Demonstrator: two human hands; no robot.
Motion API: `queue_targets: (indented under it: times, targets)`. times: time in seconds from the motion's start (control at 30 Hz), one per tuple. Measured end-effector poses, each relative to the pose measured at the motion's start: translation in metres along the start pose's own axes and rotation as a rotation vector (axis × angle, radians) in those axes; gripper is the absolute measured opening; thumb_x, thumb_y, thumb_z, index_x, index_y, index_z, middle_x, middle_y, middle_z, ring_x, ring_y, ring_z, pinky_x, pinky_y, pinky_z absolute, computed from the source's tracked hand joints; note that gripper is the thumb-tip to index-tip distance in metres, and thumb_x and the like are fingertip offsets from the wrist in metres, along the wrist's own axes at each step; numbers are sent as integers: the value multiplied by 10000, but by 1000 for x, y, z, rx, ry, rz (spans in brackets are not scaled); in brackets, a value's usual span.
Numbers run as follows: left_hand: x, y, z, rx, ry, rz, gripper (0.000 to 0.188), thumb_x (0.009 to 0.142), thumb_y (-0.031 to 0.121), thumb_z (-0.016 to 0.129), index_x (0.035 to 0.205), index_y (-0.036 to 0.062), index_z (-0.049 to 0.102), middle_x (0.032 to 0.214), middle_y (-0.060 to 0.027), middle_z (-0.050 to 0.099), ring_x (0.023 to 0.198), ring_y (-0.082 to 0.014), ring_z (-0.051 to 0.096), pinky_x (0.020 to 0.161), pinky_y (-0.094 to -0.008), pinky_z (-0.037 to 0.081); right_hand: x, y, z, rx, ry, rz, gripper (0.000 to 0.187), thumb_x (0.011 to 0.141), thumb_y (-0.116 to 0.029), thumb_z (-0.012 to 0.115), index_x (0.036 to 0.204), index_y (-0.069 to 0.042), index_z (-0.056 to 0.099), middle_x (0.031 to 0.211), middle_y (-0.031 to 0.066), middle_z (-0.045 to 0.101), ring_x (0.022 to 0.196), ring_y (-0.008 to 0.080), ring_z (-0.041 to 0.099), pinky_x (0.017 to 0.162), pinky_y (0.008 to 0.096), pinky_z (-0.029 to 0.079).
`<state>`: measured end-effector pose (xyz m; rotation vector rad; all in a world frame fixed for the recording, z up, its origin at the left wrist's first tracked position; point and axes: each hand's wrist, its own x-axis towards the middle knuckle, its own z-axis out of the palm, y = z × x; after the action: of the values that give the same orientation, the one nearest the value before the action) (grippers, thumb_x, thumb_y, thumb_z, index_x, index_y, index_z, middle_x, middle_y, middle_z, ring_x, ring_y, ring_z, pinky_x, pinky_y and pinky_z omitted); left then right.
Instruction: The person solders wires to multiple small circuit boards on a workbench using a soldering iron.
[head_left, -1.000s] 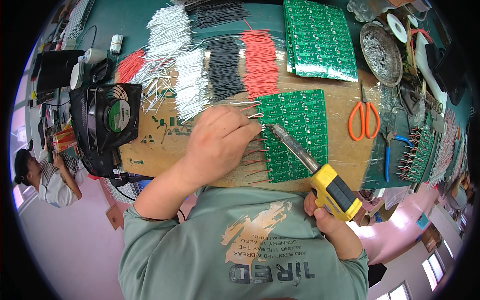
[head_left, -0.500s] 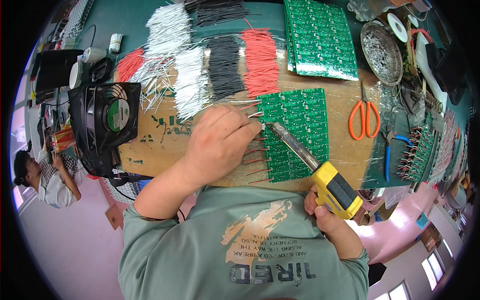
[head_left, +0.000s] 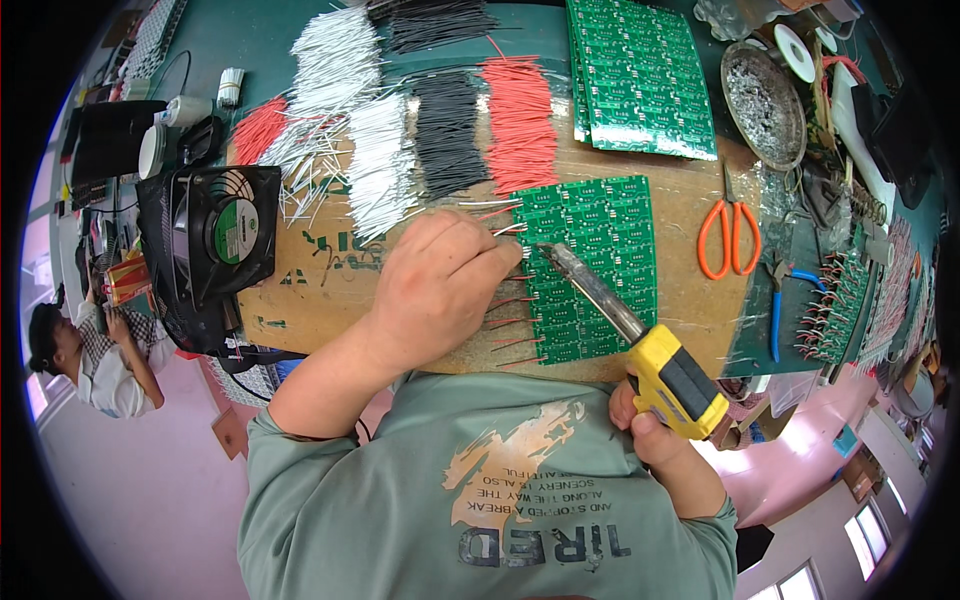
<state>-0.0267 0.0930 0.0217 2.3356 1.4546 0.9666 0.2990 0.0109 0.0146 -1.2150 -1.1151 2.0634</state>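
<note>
A green circuit board panel (head_left: 600,290) lies on the brown work board, with red and white wires (head_left: 512,320) sticking out along its left edge. Beside that edge my left hand (head_left: 440,285) is closed in a pinch on a thin white wire, mostly hidden by the fingers. My right hand (head_left: 645,425) grips a yellow and black soldering gun (head_left: 675,380) from below. The iron's tip points up and left, over the panel's left part close to my left fingertips.
Bundles of white wires (head_left: 382,165), black wires (head_left: 450,135) and red wires (head_left: 520,125) lie beyond. Stacked panels (head_left: 645,80) sit far right. Orange-handled scissors (head_left: 728,235), blue-handled cutters (head_left: 776,310) and a dross-filled dish (head_left: 763,108) lie right. A fan (head_left: 222,228) stands left.
The soldering gun's tip has shifted slightly right, away from my left fingertips. My left hand stays at the panel's edge, almost unmoved.
</note>
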Motion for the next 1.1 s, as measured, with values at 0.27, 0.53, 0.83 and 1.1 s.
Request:
queue_targets:
  times: [0.27, 0.53, 0.83, 1.1]
  targets:
    - [0, 1, -1, -2, 2, -7, 311, 679, -39, 761, 979, 40, 741, 850, -60, 613, 813, -260, 642, 703, -372, 514, 9, -14, 10, 121, 11, -93, 326, 954, -338, 722, 855, -73, 561, 733, 17, 532, 652, 140, 520, 583, 301, 428]
    - [0, 3, -2, 23, -5, -21, 288, 688, -30, 768, 963, 48, 737, 863, -58, 623, 812, -264, 635, 735, -384, 497, 8, -16, 9, 179, -25, -78, 356, 933, -362, 754, 858, -75, 557, 741, 15, 526, 656, 134, 509, 589, 291, 424]
    - [-4, 15, -11, -39, -37, -5, 281, 717, -29, 752, 989, 41, 750, 873, -61, 644, 803, -268, 631, 728, -385, 490, -9, 11, -18, -97, -44, -148, 354, 920, -374, 752, 861, -69, 583, 706, 30, 577, 626, 172, 573, 573, 316, 444]
    - [-11, 14, -5, -79, -65, -58, 299, 705, -27, 752, 996, 40, 755, 861, -66, 650, 820, -273, 654, 719, -382, 514, -10, 11, -19, -292, -51, -153, 329, 904, -369, 748, 850, -80, 599, 698, 32, 594, 617, 214, 586, 584, 339, 464]
